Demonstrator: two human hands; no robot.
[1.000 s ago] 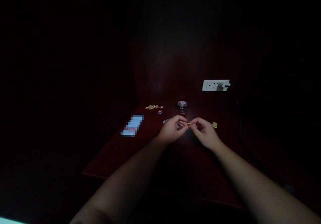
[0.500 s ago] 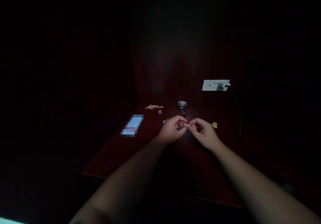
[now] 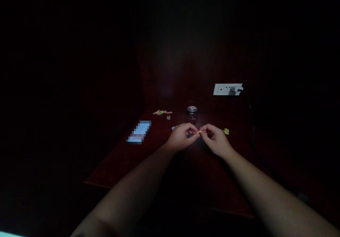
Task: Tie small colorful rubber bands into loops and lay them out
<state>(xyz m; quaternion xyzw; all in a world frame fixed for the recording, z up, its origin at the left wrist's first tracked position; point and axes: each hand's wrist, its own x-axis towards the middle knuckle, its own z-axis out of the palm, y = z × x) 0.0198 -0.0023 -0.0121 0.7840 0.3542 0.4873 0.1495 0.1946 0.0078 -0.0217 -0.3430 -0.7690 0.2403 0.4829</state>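
Observation:
A small yellow hair tie (image 3: 199, 132) is pinched at the fingertips of both my hands, above the dark red tabletop. My left hand (image 3: 181, 136) grips its left end between thumb and fingers. On the other end, my right hand (image 3: 216, 139) is closed in the same way, with the fingertips almost meeting. Several yellow hair ties (image 3: 226, 131) lie just right of my right hand. Behind my left hand a blue piece (image 3: 173, 128) shows in part; the hand hides the rest.
A clear lidded jar (image 3: 192, 112) stands beyond my hands. Several coloured hair ties (image 3: 160, 113) lie at the back left, a pair (image 3: 168, 117) nearer. A lit, blurred phone (image 3: 139, 132) lies left. A wall socket (image 3: 227, 89) holds a plug; a dark cable runs down on the right.
The yellow hair tie has tilted slightly between my fingertips, its right end now higher. Both hands keep their pinch. The whole view has shifted a little.

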